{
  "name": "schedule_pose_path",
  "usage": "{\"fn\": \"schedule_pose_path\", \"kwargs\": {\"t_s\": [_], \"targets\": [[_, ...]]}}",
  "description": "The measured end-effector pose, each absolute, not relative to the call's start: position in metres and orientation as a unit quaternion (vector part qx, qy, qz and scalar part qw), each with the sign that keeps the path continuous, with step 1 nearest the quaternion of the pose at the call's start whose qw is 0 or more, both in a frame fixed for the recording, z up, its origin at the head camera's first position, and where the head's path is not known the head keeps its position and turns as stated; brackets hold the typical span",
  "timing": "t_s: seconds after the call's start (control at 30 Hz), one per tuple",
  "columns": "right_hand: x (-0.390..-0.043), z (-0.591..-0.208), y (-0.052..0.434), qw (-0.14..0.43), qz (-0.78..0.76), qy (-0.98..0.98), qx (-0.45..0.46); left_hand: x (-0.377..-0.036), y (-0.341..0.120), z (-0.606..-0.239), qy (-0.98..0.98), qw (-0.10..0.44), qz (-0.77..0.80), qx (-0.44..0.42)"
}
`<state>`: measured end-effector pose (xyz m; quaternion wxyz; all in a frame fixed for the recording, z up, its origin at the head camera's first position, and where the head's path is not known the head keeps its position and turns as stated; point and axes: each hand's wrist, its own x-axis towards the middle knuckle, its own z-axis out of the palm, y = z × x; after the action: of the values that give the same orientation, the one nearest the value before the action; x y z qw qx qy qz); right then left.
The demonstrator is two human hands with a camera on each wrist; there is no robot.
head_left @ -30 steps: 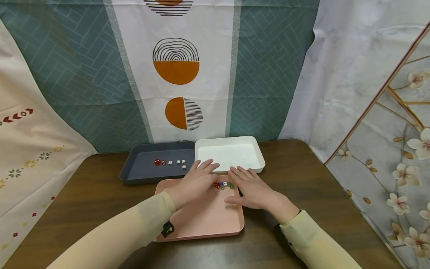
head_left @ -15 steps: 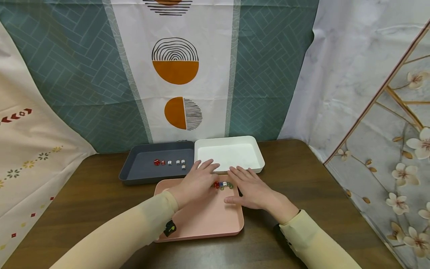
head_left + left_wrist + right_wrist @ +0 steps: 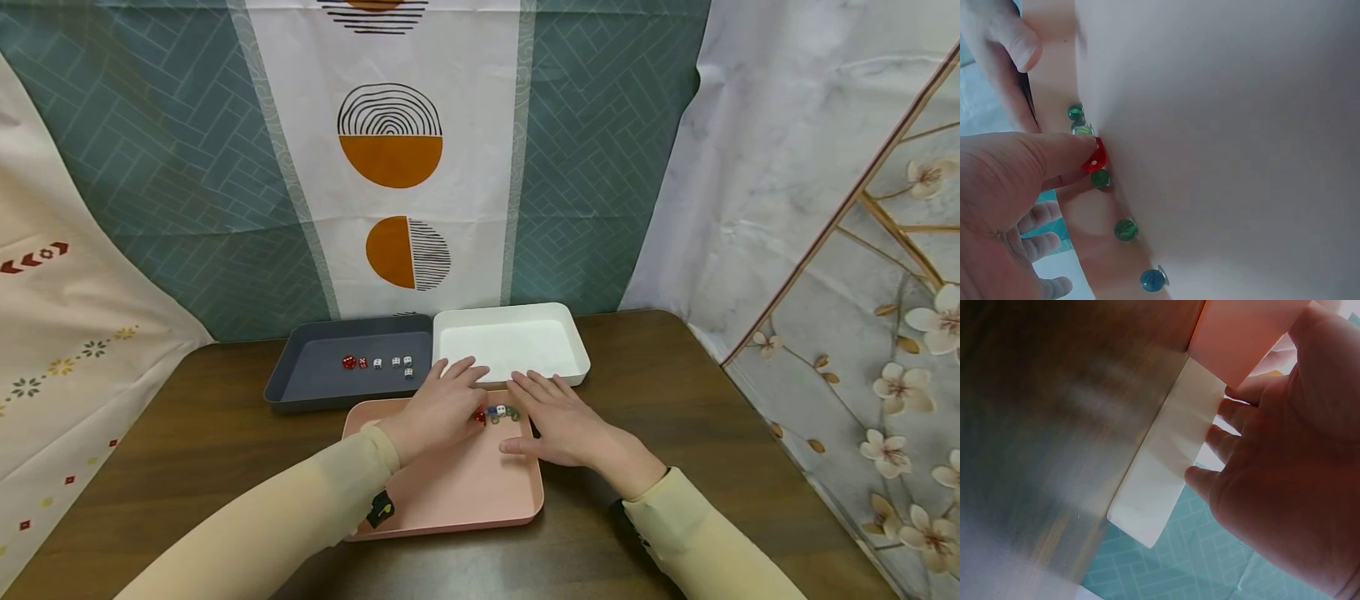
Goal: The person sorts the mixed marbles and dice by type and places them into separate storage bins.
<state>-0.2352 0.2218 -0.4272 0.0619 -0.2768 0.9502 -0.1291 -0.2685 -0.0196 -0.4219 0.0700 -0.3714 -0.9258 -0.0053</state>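
On my brown wooden bench (image 3: 675, 400) I log three trays. Grey tray (image 3: 315, 385) at 11 o'clock from the hands, holding a short row of red and white dice (image 3: 377, 363). White tray (image 3: 513, 343) at 12 o'clock, edge to edge with the grey one. Pink tray (image 3: 450, 492) nearest me, both hands working along its far rim. Patterned cloth backdrop (image 3: 390, 150) hangs behind the bench.

Crowding the far wall of the pink tray: a line of green glass marbles (image 3: 1125, 229), one blue marble (image 3: 1150, 279) at the end of it, and a white die (image 3: 500, 410) between the hands.

Red die (image 3: 1094, 156): lies against the pink tray's far wall, marbles just beside it on both sides. My left hand (image 3: 438, 408) touches it with the thumb tip, its other fingers (image 3: 461, 367) stretched out relaxed over the rim toward the white tray. My right hand (image 3: 562, 421) lies flat at 3 o'clock of the dice, fingers straight, gripping nothing, tips near the white tray's edge.
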Motion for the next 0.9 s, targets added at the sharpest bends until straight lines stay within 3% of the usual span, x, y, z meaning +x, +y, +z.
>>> {"fn": "schedule_pose_path", "kwargs": {"t_s": [0.47,0.9], "targets": [[-0.237,-0.426,0.221,0.069,-0.119,0.953,-0.270,-0.266,-0.031,-0.396,-0.929,0.065,-0.001,-0.363],[-0.236,-0.426,0.220,0.070,-0.120,0.952,-0.271,-0.277,-0.074,-0.379,-0.936,0.121,-0.027,-0.329]]}}
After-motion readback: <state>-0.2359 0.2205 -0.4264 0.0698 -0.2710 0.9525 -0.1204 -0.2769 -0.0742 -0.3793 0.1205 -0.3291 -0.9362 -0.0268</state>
